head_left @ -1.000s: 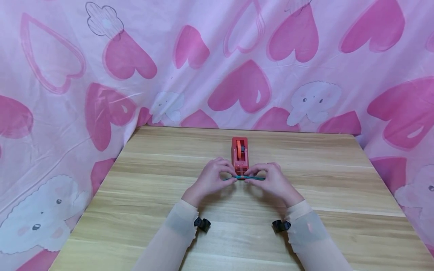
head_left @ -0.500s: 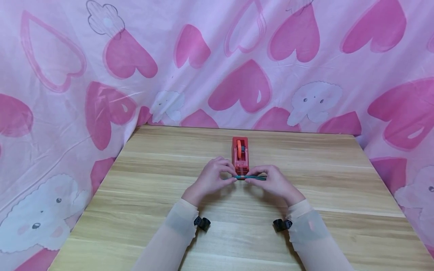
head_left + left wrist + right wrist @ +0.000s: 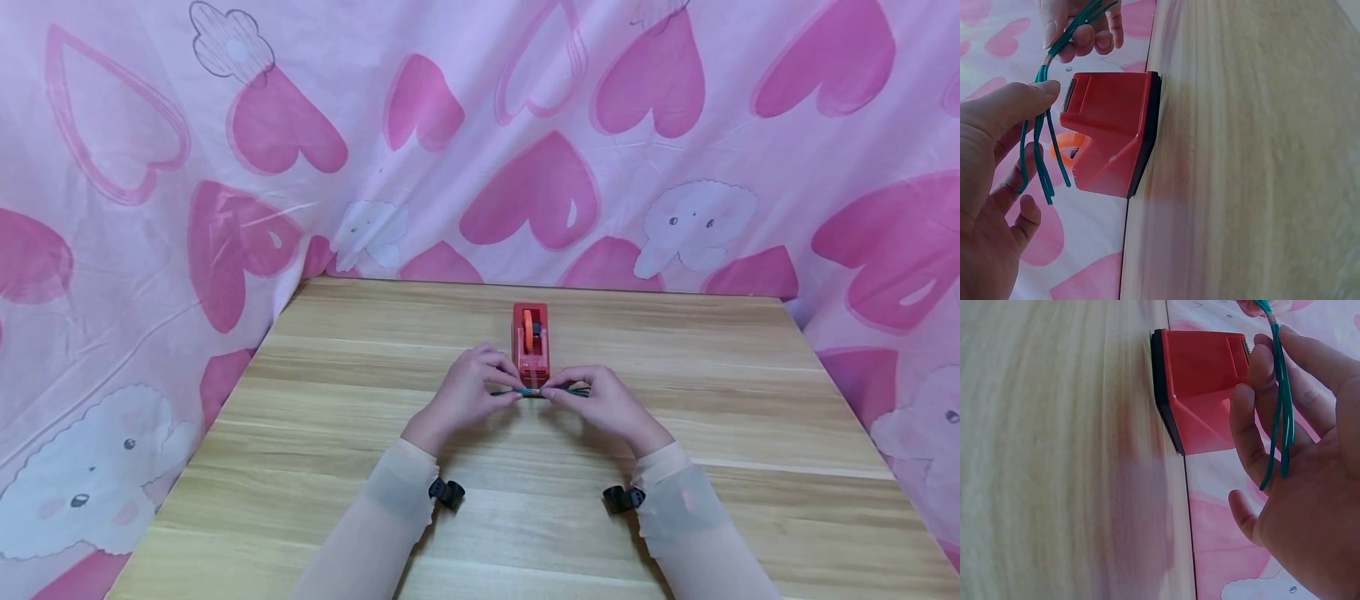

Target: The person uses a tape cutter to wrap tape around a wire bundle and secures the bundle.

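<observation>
1. Nearest, two pale sleeves (image 3: 375, 521) are reaching forward over the wood-grain table (image 3: 528, 550), each wrist carrying a small black camera (image 3: 448, 494).
2. Beyond them, the left hand (image 3: 467, 390) is pinching one side of a green bundle (image 3: 1282, 381) between thumb and forefinger, its other fingers curving loosely apart.
3. The right hand (image 3: 606, 402) is pinching the other side close by, thumb and forefinger meeting narrowly, remaining fingers bending loosely.
4. Between the hands, the bundle is running sideways above the tabletop, just by the dispenser's near end; whether it is touching cannot be told. Its thin, smooth, dark teal-green strands are gathering tightly at the middle, where a short pale pinkish stretch is showing; its material is unclear. Beyond each pinch the ends are splaying, some bending slightly, finishing at uneven lengths.
5. Farther off, the red tape dispenser (image 3: 1110, 115) is standing on its black base, its toothed blade (image 3: 1069, 95) facing the person and its orange roll (image 3: 528, 332) sitting behind.
6. Farthest, a pink curtain (image 3: 427, 196) is hanging behind the table, displaying hearts and white fluffy animals.
</observation>
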Available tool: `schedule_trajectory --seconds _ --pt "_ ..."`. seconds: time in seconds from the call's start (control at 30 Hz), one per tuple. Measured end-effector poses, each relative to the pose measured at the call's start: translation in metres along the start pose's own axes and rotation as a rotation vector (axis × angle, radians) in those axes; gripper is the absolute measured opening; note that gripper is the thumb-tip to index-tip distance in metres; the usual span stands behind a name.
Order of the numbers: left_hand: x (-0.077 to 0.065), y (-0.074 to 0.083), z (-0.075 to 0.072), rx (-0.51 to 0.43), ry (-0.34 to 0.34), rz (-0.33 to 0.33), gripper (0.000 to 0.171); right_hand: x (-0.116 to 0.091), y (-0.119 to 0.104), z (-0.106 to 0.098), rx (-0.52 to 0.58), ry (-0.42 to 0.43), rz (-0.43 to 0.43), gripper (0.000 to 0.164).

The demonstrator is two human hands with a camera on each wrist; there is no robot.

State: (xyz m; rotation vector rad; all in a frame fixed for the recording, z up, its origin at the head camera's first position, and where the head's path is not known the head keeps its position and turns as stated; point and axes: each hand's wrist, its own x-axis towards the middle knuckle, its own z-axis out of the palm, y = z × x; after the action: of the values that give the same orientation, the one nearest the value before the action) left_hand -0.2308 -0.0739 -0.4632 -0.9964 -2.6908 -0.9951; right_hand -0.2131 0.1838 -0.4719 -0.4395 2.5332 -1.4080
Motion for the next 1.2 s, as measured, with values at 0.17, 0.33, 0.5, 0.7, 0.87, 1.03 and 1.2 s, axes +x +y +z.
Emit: schedule_trajectory --seconds 0.17,0.33,0.5,0.7,0.87,1.03,1.2 --pt "-0.0001 -0.0008 0.0008 0.007 0.0 -0.012 0.013 -0.0011 -0.002 -0.0002 -0.004 0.005 -0.01 0.016" --pt "-0.0009 -0.0018 0.0022 -0.032 0.001 -0.047 0.011 -0.0016 -0.004 -0.0002 -0.018 0.026 -0.053 0.01" --pt "-0.0006 -0.0037 0.0037 -0.066 0.03 -0.022 0.012 -0.0009 -0.004 0.0005 -0.042 0.074 -0.118 0.009" --pt "-0.0009 -0.005 0.0047 -0.076 0.03 -0.025 0.012 -0.0019 -0.0051 0.0015 -0.082 0.098 -0.139 0.011" --pt "-0.0008 -0.0058 0.005 -0.088 0.019 -0.03 0.012 -0.0035 -0.007 0.0015 -0.111 0.111 -0.153 0.011" --pt "-0.0007 -0.0074 0.005 -0.09 0.004 -0.043 0.013 -0.003 -0.0081 0.002 -0.134 0.126 -0.211 0.01" --pt "-0.0012 -0.0093 0.0054 -0.077 -0.008 -0.054 0.014 -0.0022 -0.0079 0.003 -0.161 0.155 -0.269 0.012"
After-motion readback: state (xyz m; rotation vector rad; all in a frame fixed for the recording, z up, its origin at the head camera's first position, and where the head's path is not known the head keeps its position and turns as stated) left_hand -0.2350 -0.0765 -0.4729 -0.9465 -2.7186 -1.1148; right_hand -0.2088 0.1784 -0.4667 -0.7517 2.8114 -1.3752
